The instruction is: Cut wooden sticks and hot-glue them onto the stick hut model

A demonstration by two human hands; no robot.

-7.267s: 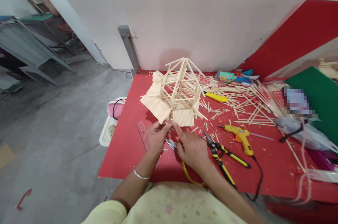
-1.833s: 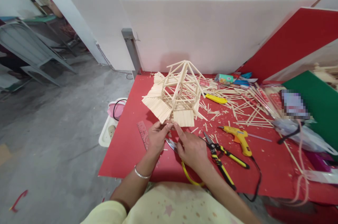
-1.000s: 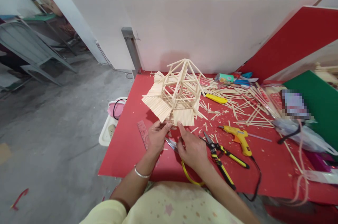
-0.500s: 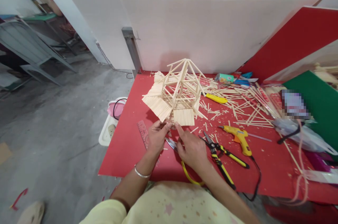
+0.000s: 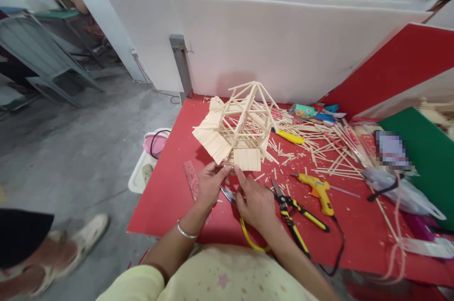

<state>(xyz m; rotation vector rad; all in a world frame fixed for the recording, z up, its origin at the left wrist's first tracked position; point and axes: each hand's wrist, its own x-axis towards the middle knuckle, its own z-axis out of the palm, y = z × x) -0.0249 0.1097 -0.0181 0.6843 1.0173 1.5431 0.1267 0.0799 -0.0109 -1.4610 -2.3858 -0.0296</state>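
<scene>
A model built of thin wooden sticks (image 5: 244,126) stands on the red table, with an open frame on top and slatted panels round its lower part. My left hand (image 5: 210,185) pinches its near edge between thumb and fingers, at the gap between two panels. Right beside it, my right hand (image 5: 257,199) has its index finger against the corner of the front panel (image 5: 247,159), its other fingers curled. What lies between the fingertips is too small to make out. Under my right hand is a tool with a metal blade (image 5: 229,195) and a yellow handle (image 5: 250,239).
Black-and-yellow pliers (image 5: 296,216), a yellow glue gun (image 5: 319,190) with its cord and a yellow cutter knife (image 5: 290,136) lie to the right. Loose sticks (image 5: 336,149) cover the back right. A pink ruler (image 5: 190,178) lies left. White boards (image 5: 283,45) rise behind. A person's foot (image 5: 88,239) shows lower left.
Both hands keep nearly the same hold at the model's near edge. The view has shifted slightly. Another person's legs and feet have come further into view at the lower left.
</scene>
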